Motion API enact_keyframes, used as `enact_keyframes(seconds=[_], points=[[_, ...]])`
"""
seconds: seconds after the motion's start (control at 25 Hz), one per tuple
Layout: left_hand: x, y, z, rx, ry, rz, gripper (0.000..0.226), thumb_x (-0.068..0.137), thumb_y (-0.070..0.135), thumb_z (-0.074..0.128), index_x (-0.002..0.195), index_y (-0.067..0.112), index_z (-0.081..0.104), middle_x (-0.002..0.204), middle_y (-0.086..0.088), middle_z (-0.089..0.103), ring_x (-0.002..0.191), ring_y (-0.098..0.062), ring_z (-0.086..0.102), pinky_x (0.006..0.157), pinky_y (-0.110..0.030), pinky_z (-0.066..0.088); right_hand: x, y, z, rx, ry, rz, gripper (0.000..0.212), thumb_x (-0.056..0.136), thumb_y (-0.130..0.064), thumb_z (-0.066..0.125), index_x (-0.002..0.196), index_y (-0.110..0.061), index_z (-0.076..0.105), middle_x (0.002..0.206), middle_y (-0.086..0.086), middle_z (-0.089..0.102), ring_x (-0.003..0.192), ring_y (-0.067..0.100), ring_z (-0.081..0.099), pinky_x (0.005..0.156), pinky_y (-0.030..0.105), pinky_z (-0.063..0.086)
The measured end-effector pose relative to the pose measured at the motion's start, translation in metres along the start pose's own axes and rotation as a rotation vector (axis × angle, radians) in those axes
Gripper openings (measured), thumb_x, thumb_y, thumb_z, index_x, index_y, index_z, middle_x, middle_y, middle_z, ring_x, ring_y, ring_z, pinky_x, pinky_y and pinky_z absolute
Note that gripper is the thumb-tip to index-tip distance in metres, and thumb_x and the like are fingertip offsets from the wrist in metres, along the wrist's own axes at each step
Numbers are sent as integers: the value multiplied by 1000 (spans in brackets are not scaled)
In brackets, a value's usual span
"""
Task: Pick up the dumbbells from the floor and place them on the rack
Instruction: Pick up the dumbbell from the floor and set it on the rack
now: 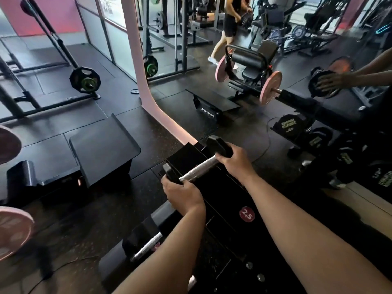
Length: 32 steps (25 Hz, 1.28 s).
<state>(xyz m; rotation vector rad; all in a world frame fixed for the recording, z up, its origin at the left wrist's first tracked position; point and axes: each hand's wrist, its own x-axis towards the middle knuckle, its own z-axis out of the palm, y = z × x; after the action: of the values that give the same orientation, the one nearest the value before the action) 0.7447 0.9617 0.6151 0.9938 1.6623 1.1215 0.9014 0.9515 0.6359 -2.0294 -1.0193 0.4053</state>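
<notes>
A small dumbbell [198, 169] with black hexagonal heads and a silver knurled handle is held in both my hands just above the black rack [224, 198]. My left hand [181, 193] grips its near end and my right hand [233, 161] grips its far end. The rack's top tier carries a round red label reading 2.5 [246, 213]. A second dumbbell [146, 245] of the same kind lies lower down to the left, its far part hidden behind my left forearm.
A wall mirror [297, 115] stands right behind the rack and reflects my hands and stored dumbbells. A black slanted platform [101, 145] sits on the floor to the left, pink weight plates [12, 232] at the left edge. A person [229, 28] walks in the background among machines.
</notes>
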Motion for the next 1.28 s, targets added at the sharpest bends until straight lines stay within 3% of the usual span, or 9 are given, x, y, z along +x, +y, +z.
enact_keyframes(seconds=[0.24,0.4,0.68,0.84,0.96,1.04,1.12,1.2,1.28], points=[[25,-16,37,50,27,-80,40,89,3,59,128,7,47,120,-11,56,104,-32,61,90,-45,51,44,19,22,-62,-109,-9,31,86,-21,75,117,-17,71,100,-4,71,101,17,67,89,26,49],[28,-19,49,59,11,-136,47,93,1,57,137,4,42,134,-13,51,111,-33,58,88,-40,47,58,31,28,-97,-148,-2,35,87,-23,75,121,-15,69,102,-3,69,101,16,65,85,26,48],[41,-23,58,66,40,-101,43,92,3,58,132,9,45,125,-8,54,102,-27,60,80,-34,49,65,44,37,-131,-134,17,38,85,-32,76,120,-19,69,107,2,74,105,21,68,93,38,53],[42,-14,52,50,-27,-124,58,91,13,64,142,12,37,139,-9,44,93,-17,53,77,-31,41,57,37,34,-64,-148,90,35,87,-42,70,116,-23,69,106,-2,73,105,19,66,95,39,52],[43,-9,46,166,-61,29,68,87,27,66,146,15,33,148,-10,37,126,-28,48,103,-45,40,46,27,23,91,-81,148,35,92,-42,64,123,-24,69,108,-6,71,108,14,65,99,36,50],[37,-5,41,337,-109,284,66,86,29,65,144,13,38,151,-10,37,141,-30,33,119,-48,17,28,18,5,175,-21,180,36,97,-37,59,129,-21,66,105,-8,70,104,9,64,94,26,49],[27,2,39,442,-217,576,57,87,28,64,139,13,48,150,-9,42,145,-28,28,120,-43,5,6,15,-15,189,20,202,35,100,-33,56,131,-18,65,104,-6,68,97,6,61,81,12,45],[10,18,45,399,-413,775,44,88,27,63,130,15,57,142,-6,52,141,-27,36,121,-45,14,-24,20,-44,182,91,228,32,100,-30,57,127,-17,67,107,-2,69,97,8,63,73,8,43],[-17,37,59,292,-653,883,35,88,26,64,122,18,62,128,-1,60,125,-24,51,110,-41,35,-60,31,-82,153,211,269,28,97,-30,61,122,-20,71,106,0,72,100,11,66,74,12,43]])
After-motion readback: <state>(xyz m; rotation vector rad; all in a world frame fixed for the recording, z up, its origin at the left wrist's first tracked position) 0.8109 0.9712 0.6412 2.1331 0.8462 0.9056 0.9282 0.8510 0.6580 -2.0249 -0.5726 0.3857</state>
